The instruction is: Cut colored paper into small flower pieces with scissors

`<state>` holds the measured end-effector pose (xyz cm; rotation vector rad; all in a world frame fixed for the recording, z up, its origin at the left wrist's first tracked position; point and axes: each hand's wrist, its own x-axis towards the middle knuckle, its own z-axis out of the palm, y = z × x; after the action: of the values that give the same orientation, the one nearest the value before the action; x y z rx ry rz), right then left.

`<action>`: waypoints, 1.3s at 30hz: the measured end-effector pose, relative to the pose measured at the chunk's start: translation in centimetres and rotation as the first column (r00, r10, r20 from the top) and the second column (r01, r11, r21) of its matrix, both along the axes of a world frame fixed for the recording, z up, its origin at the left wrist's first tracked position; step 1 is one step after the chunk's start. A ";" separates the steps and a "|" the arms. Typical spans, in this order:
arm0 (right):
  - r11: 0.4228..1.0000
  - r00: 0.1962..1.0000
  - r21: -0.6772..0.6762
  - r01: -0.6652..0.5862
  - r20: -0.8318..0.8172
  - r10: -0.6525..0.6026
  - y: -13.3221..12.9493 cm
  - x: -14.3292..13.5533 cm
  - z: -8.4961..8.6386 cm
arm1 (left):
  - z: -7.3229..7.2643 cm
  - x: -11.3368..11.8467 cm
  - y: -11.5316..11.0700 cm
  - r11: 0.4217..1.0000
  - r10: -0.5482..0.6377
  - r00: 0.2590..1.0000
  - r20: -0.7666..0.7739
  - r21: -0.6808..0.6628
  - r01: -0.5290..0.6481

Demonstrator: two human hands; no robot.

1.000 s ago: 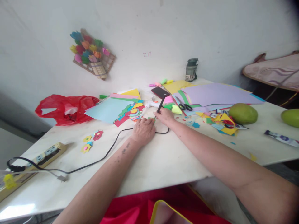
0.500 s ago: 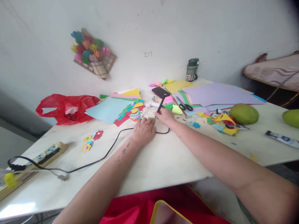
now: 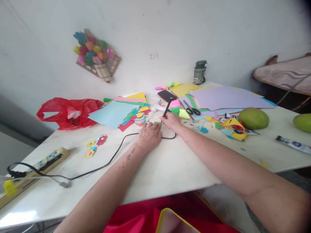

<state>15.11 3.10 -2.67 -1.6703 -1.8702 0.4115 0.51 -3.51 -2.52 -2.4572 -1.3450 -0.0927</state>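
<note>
My right hand is closed round a slim black pen, tilted with its upper end away from me. Its lower end reaches a small green paper piece. My left hand lies palm down on the table at that piece, its fingers together and pressing on it. Just beyond the hands are a white glue gun and a pile of cut paper shapes. A black cable passes by my left hand.
Scissors, a phone and coloured sheets lie behind. A red bag, power strip and paper flowers are left. Paper scraps, a green fruit and a tube are right.
</note>
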 end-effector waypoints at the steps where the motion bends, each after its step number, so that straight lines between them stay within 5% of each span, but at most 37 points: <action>1: 1.000 1.000 0.000 -0.001 0.002 0.001 0.0 0.0 0.0 | 0.0 0.0 0.0 1.000 -0.003 1.000 0.003 0.005 0.003; 39: 1.000 0.998 -0.008 -0.008 0.059 0.008 -0.3 -0.1 0.3 | -0.2 -0.1 0.1 1.000 -0.009 1.000 0.014 0.008 0.009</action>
<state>15.05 2.75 -2.35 -1.6973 -1.9207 0.3768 0.44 -3.44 -2.69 -2.4610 -1.3363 -0.1169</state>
